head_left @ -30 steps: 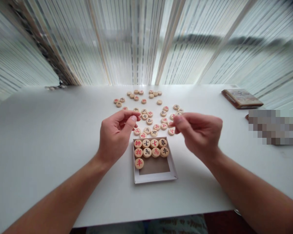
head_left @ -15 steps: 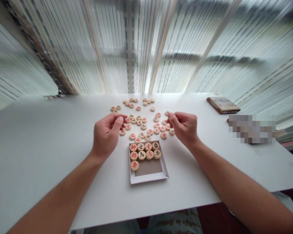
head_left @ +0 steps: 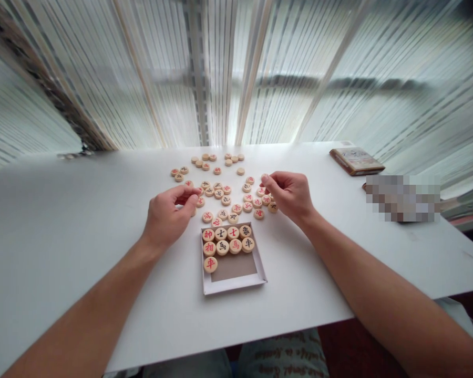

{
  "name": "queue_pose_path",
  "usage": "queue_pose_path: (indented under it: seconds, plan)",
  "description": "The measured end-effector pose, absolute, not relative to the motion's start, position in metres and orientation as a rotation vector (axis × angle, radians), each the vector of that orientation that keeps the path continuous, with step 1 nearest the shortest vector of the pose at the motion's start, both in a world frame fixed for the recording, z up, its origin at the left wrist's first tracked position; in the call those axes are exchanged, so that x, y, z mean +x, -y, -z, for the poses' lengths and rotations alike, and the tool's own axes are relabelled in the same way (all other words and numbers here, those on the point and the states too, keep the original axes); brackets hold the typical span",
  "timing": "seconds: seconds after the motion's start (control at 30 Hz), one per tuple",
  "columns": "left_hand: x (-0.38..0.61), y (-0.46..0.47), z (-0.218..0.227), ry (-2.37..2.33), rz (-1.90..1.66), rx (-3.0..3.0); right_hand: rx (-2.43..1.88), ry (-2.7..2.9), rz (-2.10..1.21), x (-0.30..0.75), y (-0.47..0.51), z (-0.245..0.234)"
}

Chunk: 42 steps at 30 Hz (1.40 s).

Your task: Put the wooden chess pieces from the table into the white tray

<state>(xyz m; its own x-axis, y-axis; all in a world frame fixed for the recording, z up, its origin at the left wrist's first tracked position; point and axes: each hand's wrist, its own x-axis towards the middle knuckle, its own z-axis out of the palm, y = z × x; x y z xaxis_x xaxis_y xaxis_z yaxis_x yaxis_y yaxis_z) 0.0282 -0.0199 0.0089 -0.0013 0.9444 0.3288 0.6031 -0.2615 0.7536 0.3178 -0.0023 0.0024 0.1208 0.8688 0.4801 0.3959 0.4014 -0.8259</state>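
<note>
Roughly mid-table, loose pieces (head_left: 226, 200) lie scattered between both hands. At their near-left fringe the left hand (head_left: 166, 216) has thumb pinched to forefinger. At their right fringe the right hand (head_left: 289, 195) has its fingertips pinched. Cannot tell whether a piece sits inside either pinch. The tray (head_left: 234, 285) is just nearer, nine pieces packed in its far part, near half bare. White table (head_left: 74, 226) runs wide on both sides. A box (head_left: 357, 160) lies by the far right edge. Tray pieces read red 帅, 相, 車 and black 士, 車.

A tray (head_left: 234, 285) is sitting on the desk (head_left: 63, 226), discs (head_left: 222, 247) filling its far half; loose discs (head_left: 219, 190) are lying behind it, a flat case (head_left: 357, 160) far right.
</note>
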Motion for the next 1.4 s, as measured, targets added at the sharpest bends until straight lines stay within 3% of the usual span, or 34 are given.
queue_pose_path:
  seconds: [0.23, 0.5, 1.0, 1.4]
  plan:
    - [0.029, 0.024, -0.013, -1.62, -1.15, 1.912, -1.107, 1.28, -0.659, 0.335, -0.011, -0.008]
    - [0.019, 0.019, -0.014, -1.647, -1.261, 1.885, -1.106, 1.042, -0.595, 0.376, -0.034, -0.012]
    - [0.018, 0.013, -0.013, -1.673, -1.279, 1.881, -1.31, 1.543, -0.427, 0.344, -0.012, 0.003]
    - [0.025, 0.021, -0.018, -1.613, -1.266, 1.964, -1.334, 1.579, -0.393, 0.344, -0.012, 0.002]
